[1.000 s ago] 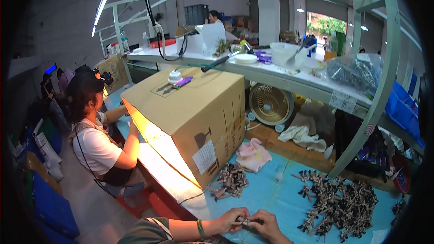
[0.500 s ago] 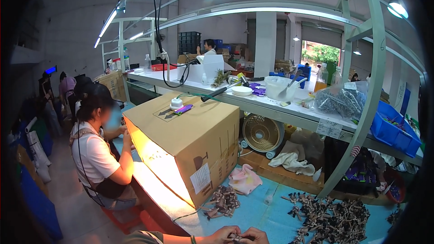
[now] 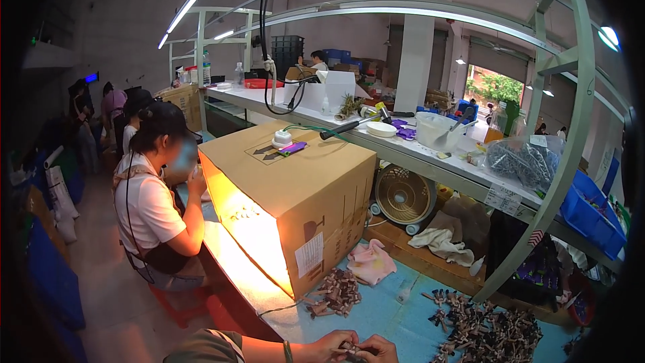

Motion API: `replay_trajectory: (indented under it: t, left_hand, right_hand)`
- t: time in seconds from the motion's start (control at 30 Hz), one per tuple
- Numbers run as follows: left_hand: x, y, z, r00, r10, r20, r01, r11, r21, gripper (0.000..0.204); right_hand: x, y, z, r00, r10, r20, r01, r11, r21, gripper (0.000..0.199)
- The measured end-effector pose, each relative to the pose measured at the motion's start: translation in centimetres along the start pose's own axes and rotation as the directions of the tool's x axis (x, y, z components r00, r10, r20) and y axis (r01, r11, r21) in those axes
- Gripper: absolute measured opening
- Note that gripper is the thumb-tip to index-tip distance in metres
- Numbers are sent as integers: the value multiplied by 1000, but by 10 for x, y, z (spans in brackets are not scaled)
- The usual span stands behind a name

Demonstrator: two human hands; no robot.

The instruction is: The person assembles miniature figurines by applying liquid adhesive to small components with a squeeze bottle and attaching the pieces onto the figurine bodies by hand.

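Running across the far side and down the right, a pale metal rack (image 3: 570,141) carries a long shelf loaded with tubs, bottles and bags. Below it spreads a workbench (image 3: 403,319) with a light blue top. A big cardboard box (image 3: 289,168) sits on the bench, its open side facing left and glowing with strong warm light. Beside that opening, a co-worker (image 3: 151,202) in a white short-sleeved top sits on a red stool, forearms raised. On the bench at the lower right lies a wide pile of small dark-and-tan pieces (image 3: 490,333), loosely heaped. Under the shelf stands a round beige fan (image 3: 403,195). Near the box's closest corner lie a crumpled pink cloth (image 3: 371,262) and, just beside it, a smaller heap of brownish pieces (image 3: 338,294). At the bottom edge, the person's left hand (image 3: 332,346) and right hand (image 3: 379,348) meet, fingers bent inward. Both sets of fingertips pinch one small dark-and-pale piece (image 3: 349,349), which sits between them at the bench's near side; its exact shape is too small to tell.
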State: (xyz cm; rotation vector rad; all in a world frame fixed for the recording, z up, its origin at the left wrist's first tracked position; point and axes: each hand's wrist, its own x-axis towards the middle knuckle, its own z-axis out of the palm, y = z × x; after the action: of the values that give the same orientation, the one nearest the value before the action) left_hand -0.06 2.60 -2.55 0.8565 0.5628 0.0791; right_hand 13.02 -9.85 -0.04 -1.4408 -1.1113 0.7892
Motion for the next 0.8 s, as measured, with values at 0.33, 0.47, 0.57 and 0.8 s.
replay_trajectory:
  t: [0.33, 0.47, 0.57, 0.8]
  left_hand:
    - [6, -9, -20, 977, 102, 186, -126, 984, 125, 31]
    - [10, -2, -23, 973, 127, 192, -138, 990, 42, 27]
    - [13, 12, -10, 991, 34, 126, -35, 999, 0, 12]
    - [10, 12, -2, 995, -82, 47, 85, 994, -65, 16]
  right_hand:
    - [9, 27, -5, 987, -158, 35, 162, 964, -209, 16]
    - [21, 26, -7, 982, -173, 69, 182, 972, -152, 16]
    - [22, 33, -11, 984, -168, 63, 173, 981, -85, 19]
    - [12, 31, -10, 993, -108, 43, 108, 994, -6, 19]
